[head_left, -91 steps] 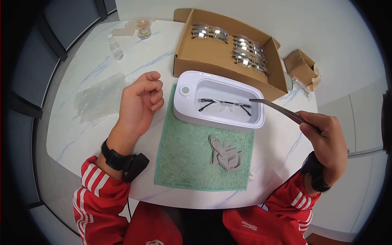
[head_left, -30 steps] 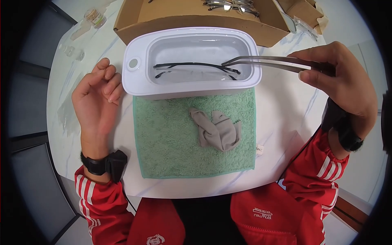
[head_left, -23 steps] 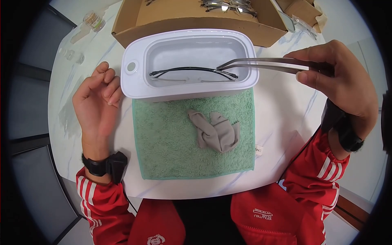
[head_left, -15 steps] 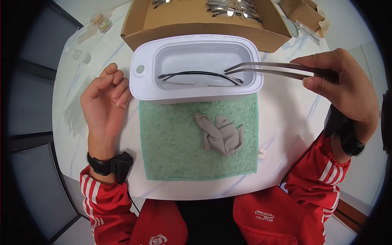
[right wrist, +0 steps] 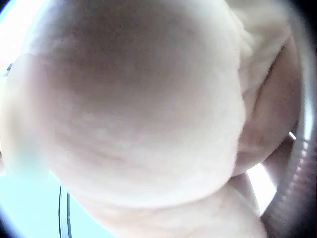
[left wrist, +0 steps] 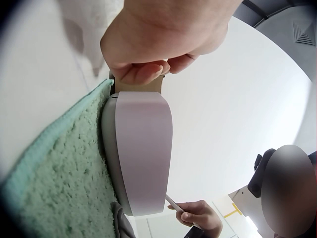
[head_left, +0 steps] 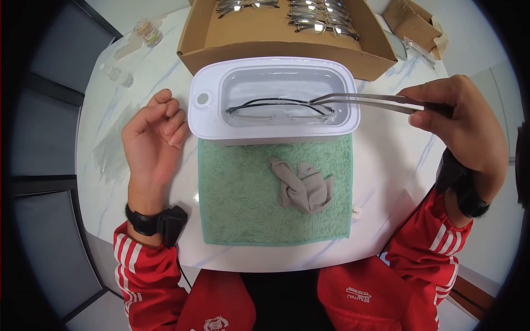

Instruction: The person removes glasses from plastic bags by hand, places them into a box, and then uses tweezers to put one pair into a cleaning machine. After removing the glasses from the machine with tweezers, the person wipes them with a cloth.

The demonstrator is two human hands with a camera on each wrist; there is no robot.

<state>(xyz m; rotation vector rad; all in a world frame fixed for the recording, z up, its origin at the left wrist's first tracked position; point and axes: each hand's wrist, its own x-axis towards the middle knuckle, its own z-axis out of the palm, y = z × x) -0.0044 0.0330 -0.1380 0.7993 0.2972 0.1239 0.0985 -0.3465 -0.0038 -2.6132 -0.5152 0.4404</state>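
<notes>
My right hand (head_left: pixel 464 121) pinches long metal tweezers (head_left: pixel 375 101), whose bent tips reach into a white ultrasonic cleaner (head_left: pixel 206 118) and sit at the dark temples of a pair of glasses (head_left: pixel 292 101). The glasses lie in the cleaner's basin with clear lenses toward the front wall, partly under liquid. Beside the cleaner's left end my left hand (head_left: pixel 154 138) holds nothing, its fingers loosely curled. The left wrist view shows that hand (left wrist: pixel 163 29) close to the cleaner's end wall (left wrist: pixel 143 153). Palm skin fills most of the right wrist view.
Under the cleaner's front lies a green towel (head_left: pixel 232 209) with a crumpled grey cloth (head_left: pixel 306 187). Behind stands a cardboard box (head_left: pixel 276 52) holding several glasses (head_left: pixel 326 27). A spray bottle (head_left: pixel 118 76), a jar (head_left: pixel 148 34) and a plastic bag (head_left: pixel 113 146) are at the left.
The tweezers have gone from the basin's right rim down to the glasses. The glasses have turned over and shifted in the basin. My left hand stays loosely curled; the head view has shifted.
</notes>
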